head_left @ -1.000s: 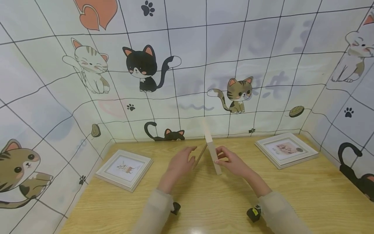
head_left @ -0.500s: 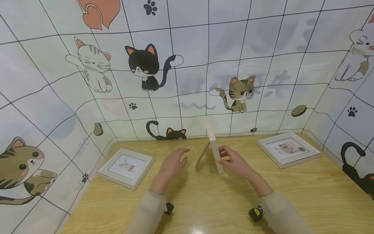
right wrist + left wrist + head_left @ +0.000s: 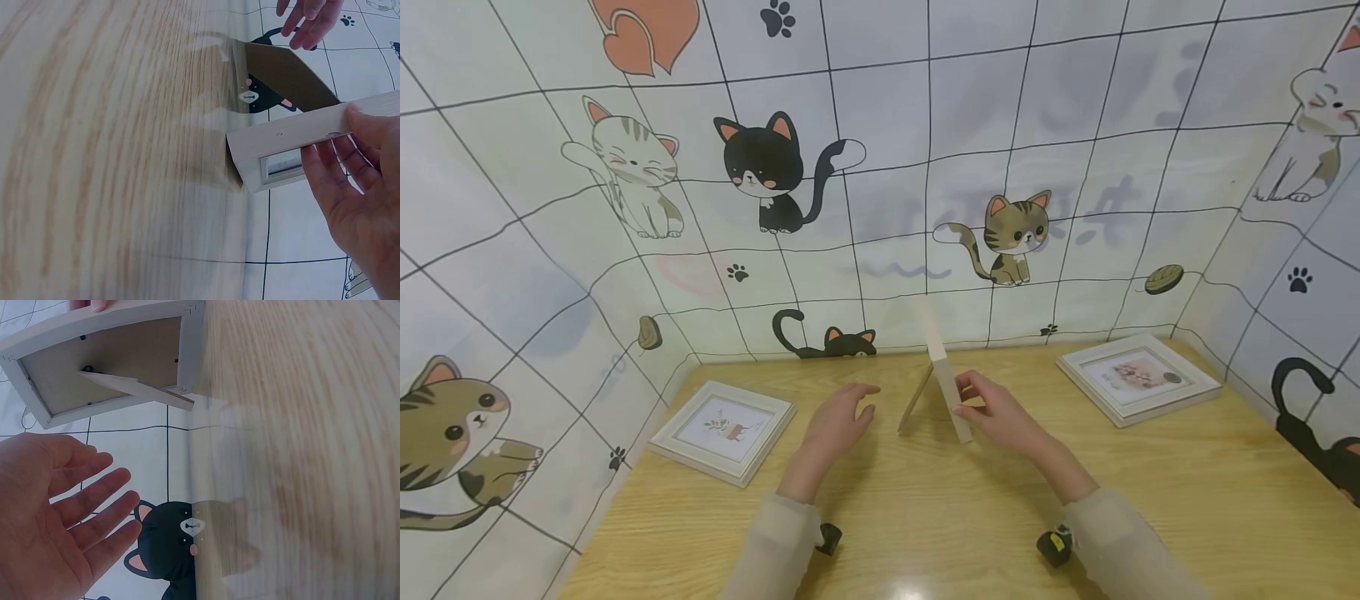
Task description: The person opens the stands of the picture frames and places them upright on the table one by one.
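A white picture frame (image 3: 951, 392) stands on the table, seen edge-on in the head view, its brown back leg (image 3: 916, 402) swung out to the left. My right hand (image 3: 1000, 414) pinches the frame's near edge; in the right wrist view the thumb lies on the edge of the frame (image 3: 294, 134) and the fingers on its front side. To the left of the leg, my left hand (image 3: 835, 425) hangs with relaxed fingers, touching nothing. The left wrist view shows the frame's brown backing (image 3: 119, 362) with the leg (image 3: 137, 387) angled away from it.
One white frame with a plant picture (image 3: 722, 432) lies flat at the left of the wooden table (image 3: 925, 525). Another, with a pink picture (image 3: 1138, 379), lies flat at the back right. A cat-patterned wall covering (image 3: 887, 208) stands behind and at both sides.
My left hand has moved left, away from the leg of the standing frame, which now shows fully. My right hand keeps its pinch on the frame's edge.
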Demonstrator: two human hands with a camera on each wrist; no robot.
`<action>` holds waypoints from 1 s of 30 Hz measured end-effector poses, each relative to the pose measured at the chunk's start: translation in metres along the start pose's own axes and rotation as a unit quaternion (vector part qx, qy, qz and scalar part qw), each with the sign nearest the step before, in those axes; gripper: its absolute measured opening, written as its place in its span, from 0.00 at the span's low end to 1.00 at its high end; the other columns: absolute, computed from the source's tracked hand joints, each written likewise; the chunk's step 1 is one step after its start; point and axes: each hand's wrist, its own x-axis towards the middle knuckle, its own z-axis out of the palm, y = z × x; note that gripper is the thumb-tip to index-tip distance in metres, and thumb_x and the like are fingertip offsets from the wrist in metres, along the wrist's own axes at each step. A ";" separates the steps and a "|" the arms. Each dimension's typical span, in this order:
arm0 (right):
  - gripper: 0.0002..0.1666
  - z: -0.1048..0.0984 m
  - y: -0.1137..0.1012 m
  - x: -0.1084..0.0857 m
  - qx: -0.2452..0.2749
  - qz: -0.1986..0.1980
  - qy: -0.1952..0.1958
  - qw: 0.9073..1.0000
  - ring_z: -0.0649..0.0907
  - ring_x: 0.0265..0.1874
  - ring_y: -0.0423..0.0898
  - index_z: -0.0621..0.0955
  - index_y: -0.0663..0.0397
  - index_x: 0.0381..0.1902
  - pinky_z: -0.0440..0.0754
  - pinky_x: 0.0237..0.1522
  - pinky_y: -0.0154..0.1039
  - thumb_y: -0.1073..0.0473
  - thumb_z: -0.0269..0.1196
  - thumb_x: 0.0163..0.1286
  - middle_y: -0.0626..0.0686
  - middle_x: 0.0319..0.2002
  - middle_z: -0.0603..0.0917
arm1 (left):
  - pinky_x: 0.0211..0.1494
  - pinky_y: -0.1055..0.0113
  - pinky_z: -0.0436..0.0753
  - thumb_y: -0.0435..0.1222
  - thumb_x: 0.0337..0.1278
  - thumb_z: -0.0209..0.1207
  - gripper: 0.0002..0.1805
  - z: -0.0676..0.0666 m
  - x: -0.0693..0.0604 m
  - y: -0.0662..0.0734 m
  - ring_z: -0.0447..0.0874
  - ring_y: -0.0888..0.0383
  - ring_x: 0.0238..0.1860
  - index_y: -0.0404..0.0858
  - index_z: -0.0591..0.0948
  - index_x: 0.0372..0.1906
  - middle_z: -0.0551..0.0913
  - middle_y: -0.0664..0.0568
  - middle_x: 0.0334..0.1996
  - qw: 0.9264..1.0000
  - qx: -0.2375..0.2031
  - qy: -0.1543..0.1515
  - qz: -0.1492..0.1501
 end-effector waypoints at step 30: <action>0.18 -0.011 -0.011 0.019 -0.066 0.020 -0.015 0.998 0.83 0.49 0.49 0.80 0.56 0.50 0.84 0.51 0.45 0.49 0.59 0.75 0.53 0.46 0.85 | 0.58 0.49 0.83 0.37 0.68 0.57 0.16 0.002 -0.004 -0.006 0.82 0.47 0.59 0.42 0.81 0.58 0.81 0.46 0.61 1.000 -0.011 0.002 -0.002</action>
